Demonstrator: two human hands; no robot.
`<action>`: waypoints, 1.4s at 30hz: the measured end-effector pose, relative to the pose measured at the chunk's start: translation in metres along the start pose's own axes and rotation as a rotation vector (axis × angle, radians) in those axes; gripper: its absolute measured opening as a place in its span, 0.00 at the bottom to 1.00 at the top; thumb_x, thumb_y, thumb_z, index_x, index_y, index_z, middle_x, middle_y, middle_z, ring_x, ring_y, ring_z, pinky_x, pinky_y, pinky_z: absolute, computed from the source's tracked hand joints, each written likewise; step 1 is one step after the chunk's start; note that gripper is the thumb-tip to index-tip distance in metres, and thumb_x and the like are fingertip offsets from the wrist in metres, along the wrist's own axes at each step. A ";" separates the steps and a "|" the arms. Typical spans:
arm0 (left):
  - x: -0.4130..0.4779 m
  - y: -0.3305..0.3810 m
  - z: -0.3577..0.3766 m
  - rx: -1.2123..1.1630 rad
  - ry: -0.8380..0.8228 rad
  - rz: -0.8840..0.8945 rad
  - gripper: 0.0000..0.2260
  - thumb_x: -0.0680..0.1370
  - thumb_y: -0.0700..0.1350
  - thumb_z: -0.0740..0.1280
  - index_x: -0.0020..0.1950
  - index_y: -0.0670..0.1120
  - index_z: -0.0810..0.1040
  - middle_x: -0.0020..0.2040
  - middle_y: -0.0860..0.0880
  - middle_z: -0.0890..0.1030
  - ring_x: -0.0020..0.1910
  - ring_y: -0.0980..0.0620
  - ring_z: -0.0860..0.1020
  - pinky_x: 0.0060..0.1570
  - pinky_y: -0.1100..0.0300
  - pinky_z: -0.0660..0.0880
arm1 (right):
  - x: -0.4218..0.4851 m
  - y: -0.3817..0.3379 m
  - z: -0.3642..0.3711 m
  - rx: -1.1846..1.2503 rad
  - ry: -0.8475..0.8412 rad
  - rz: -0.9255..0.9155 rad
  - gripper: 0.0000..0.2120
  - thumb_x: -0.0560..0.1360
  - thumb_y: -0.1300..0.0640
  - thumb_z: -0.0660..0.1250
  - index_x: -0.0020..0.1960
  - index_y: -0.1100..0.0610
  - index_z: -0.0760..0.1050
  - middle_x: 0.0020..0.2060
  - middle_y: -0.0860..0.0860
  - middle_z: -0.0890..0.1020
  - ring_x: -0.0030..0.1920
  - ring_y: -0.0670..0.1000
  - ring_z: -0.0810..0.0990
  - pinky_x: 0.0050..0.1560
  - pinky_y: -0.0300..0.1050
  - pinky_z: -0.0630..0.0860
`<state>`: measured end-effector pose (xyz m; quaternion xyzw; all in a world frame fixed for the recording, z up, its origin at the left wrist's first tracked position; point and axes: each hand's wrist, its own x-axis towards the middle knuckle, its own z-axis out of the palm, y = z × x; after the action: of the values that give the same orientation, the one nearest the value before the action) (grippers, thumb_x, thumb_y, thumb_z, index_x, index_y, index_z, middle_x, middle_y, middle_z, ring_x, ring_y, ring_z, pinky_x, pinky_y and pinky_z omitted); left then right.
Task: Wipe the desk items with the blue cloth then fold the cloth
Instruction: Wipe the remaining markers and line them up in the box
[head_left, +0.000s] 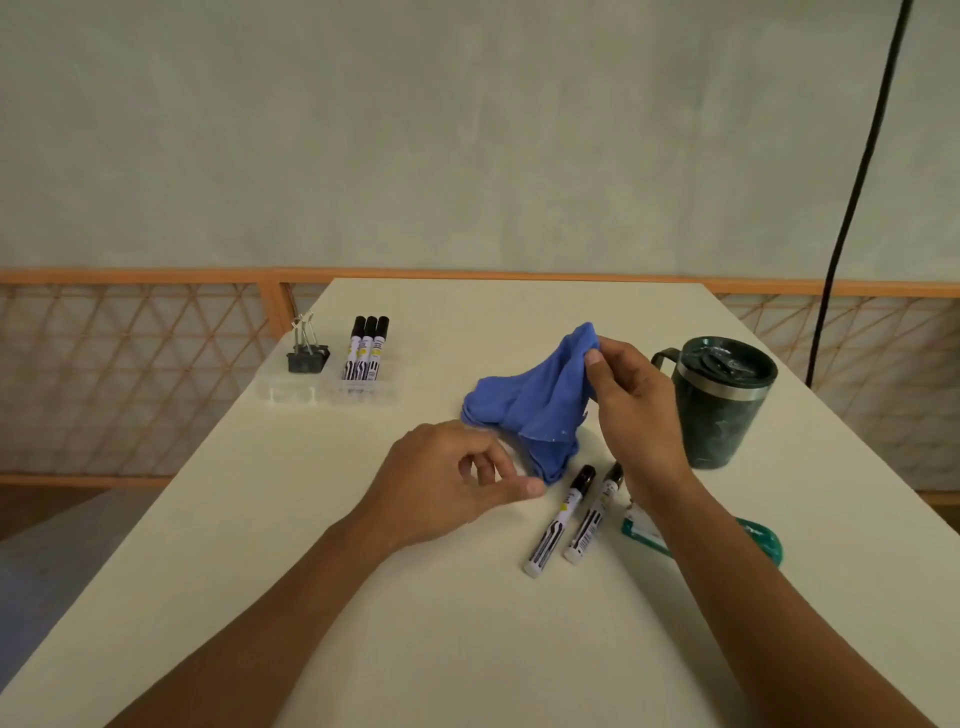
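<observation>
One blue fabric cloth (530, 400), right hand (639, 405) pinching its corner, left hand (441, 483) grip unclear, two loose white markers (561, 519), three trayed markers (366, 348)

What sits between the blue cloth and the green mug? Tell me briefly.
The right hand, pinching the blue cloth by its raised corner, fills the gap to the green mug. The head view shows it.
</observation>
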<state>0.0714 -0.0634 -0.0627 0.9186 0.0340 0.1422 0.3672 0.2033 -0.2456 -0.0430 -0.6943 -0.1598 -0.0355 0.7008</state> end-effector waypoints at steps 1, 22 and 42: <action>-0.002 0.005 0.005 0.049 -0.031 0.006 0.21 0.66 0.74 0.78 0.39 0.58 0.85 0.39 0.60 0.83 0.40 0.57 0.80 0.40 0.64 0.74 | -0.001 0.001 0.001 -0.007 0.011 0.004 0.10 0.87 0.54 0.64 0.64 0.50 0.82 0.54 0.43 0.87 0.56 0.44 0.85 0.52 0.38 0.81; 0.002 -0.007 0.009 0.360 0.002 0.311 0.05 0.73 0.58 0.74 0.43 0.59 0.83 0.39 0.62 0.80 0.44 0.59 0.75 0.45 0.60 0.72 | -0.007 0.004 0.004 0.150 0.112 0.098 0.07 0.87 0.51 0.63 0.61 0.41 0.78 0.50 0.44 0.88 0.54 0.52 0.87 0.60 0.59 0.84; 0.013 -0.033 -0.024 0.037 0.465 0.382 0.06 0.77 0.42 0.79 0.52 0.48 0.86 0.45 0.57 0.82 0.34 0.54 0.80 0.36 0.58 0.76 | -0.032 0.005 0.030 0.179 -0.194 0.097 0.15 0.89 0.55 0.59 0.69 0.41 0.79 0.63 0.44 0.85 0.64 0.50 0.84 0.70 0.58 0.79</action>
<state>0.0787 -0.0209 -0.0655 0.8577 -0.0536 0.4144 0.2995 0.1692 -0.2219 -0.0572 -0.6361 -0.1957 0.0799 0.7421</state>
